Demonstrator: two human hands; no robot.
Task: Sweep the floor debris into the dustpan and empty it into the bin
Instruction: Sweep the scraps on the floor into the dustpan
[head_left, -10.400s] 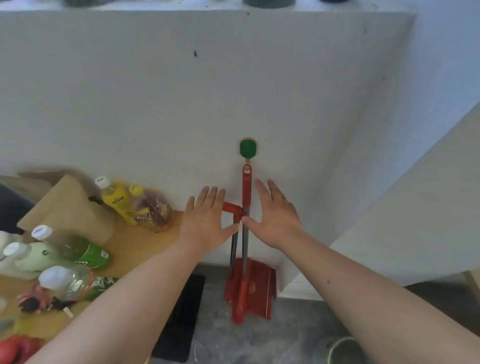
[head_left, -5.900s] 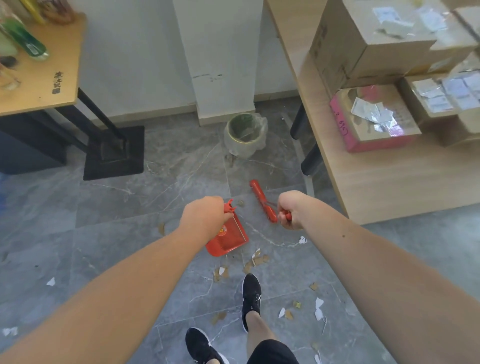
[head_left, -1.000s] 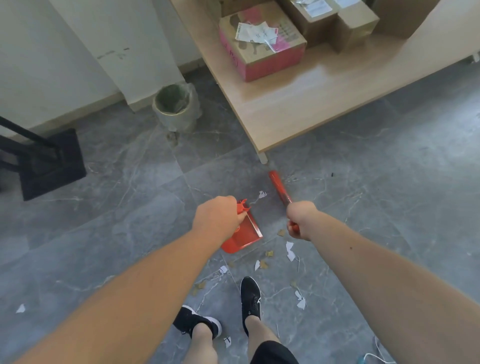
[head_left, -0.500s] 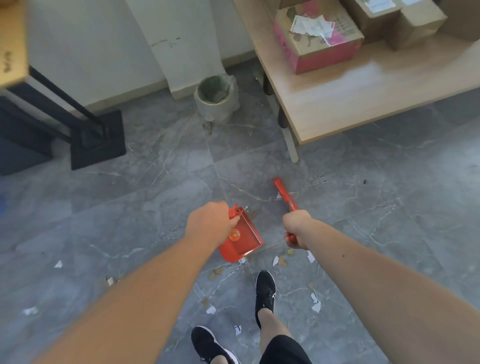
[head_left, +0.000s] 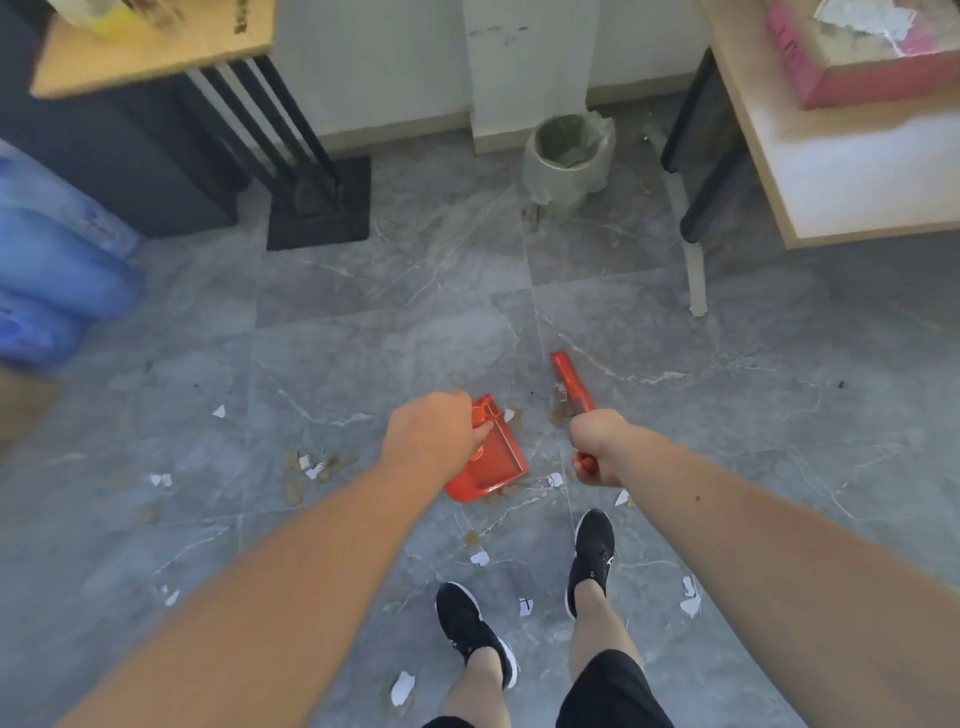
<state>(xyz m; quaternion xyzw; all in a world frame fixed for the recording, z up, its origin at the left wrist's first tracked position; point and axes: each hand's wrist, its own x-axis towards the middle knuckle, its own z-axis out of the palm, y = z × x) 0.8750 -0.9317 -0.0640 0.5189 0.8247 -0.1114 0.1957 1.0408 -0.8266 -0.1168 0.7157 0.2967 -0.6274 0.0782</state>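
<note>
Left hand (head_left: 431, 436) curled in a fist round the top of the red dustpan (head_left: 493, 462)'s handle; the pan sits just under and right of that hand, low by the floor (head_left: 363, 338). Right hand (head_left: 597, 447) fisted round the red broom (head_left: 571, 382); its head pokes out ahead of the knuckles. Debris (head_left: 311, 465), white paper bits and brown scraps, lies left of the left hand, between the two hands, and behind them by the black shoes (head_left: 592, 551). Bin (head_left: 569, 156) with bag liner stands well ahead of the hands, against the wall. Worktop (head_left: 831, 171) far right of the right hand.
</note>
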